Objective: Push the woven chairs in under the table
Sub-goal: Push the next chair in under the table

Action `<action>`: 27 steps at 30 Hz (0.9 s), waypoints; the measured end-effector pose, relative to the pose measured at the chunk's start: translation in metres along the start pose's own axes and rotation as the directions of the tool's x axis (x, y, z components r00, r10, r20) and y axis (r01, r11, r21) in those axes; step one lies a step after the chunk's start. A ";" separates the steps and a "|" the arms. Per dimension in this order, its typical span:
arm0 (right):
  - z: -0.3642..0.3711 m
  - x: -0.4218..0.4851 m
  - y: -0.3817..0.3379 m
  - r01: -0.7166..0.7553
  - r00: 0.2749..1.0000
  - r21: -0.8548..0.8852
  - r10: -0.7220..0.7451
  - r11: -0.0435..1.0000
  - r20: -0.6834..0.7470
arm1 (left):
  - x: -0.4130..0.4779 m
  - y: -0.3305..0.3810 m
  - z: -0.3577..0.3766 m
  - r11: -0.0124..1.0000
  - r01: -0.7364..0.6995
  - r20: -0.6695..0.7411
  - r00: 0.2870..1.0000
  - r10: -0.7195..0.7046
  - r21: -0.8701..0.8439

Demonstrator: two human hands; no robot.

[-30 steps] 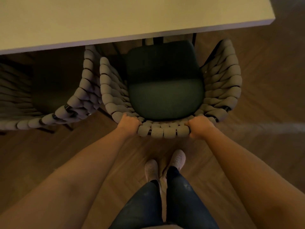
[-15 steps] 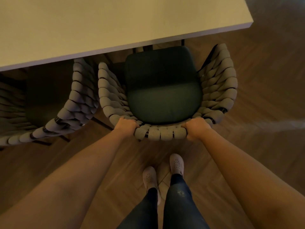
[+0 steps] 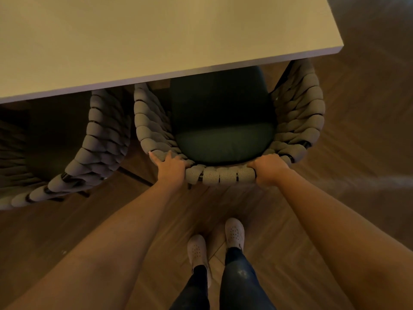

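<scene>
Two woven chairs stand at the near long edge of the tabletop (image 3: 156,41). The green-seat chair (image 3: 299,113) is by the tabletop's near right corner. The front part of its dark cushion (image 3: 223,135) is hidden under the tabletop edge. The back part & the curved back stick out.

R hand (image 3: 269,167) is a tight fist wrapped round the top rim of that chair's back. L hand (image 3: 171,167) lies on the same rim, a bit along from the R hand. Its fingers are spread & laid over the weave, w/ one finger straight out, so it's loose, not a fist.

The 2nd chair (image 3: 105,139) sits further along the tabletop edge, just beside the green-seat chair. Their sides are close; can't tell if they touch. Its seat is dark & partly under the tabletop too.

Wood floor (image 3: 368,130) shows past the tabletop. Two pale shoes (image 3: 197,249) stand on it, back from the tabletop, behind the green-seat chair.
</scene>
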State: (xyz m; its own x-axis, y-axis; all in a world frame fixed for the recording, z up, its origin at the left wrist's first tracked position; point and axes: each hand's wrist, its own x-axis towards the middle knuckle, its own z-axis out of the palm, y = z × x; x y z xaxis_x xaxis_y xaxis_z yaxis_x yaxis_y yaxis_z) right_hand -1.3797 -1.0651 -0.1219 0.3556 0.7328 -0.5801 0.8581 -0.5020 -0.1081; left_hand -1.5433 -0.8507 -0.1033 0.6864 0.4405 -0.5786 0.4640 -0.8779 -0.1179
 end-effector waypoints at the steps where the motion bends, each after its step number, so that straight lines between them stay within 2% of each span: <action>1: 0.000 0.001 0.001 0.008 1.000 0.002 -0.008 1.000 0.000 | 0.001 -0.001 0.000 1.000 -0.002 -0.004 1.000 0.002 -0.009; 6: -0.003 0.007 0.010 0.037 0.999 0.008 -0.037 0.999 -0.013 | 0.009 0.001 -0.002 1.000 0.002 0.006 1.000 -0.002 -0.016; 12: -0.002 0.015 0.019 0.002 1.000 0.009 -0.002 1.000 -0.017 | 0.016 0.005 -0.008 1.000 0.010 0.029 1.000 -0.010 0.011; 19: -0.005 0.013 0.007 -0.029 0.999 -0.001 0.029 1.000 0.044 | 0.015 -0.002 0.000 0.999 0.038 0.035 0.999 -0.038 -0.009; 23: -0.002 0.011 -0.006 -0.067 0.997 -0.028 0.067 0.997 0.034 | 0.011 -0.015 0.011 0.999 0.010 0.042 0.999 -0.008 -0.038; 27: -0.004 0.013 -0.014 -0.144 0.981 -0.068 0.151 0.987 0.118 | 0.005 -0.030 0.016 0.993 -0.065 -0.027 0.998 0.063 -0.101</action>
State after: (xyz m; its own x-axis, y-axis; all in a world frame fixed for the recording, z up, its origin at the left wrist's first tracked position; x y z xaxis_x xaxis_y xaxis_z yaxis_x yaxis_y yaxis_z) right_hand -1.3856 -1.0468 -0.1241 0.4349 0.5889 -0.6812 0.8212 -0.5698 0.0316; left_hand -1.5625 -0.8256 -0.1155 0.7292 0.3897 -0.5626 0.4724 -0.8814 0.0017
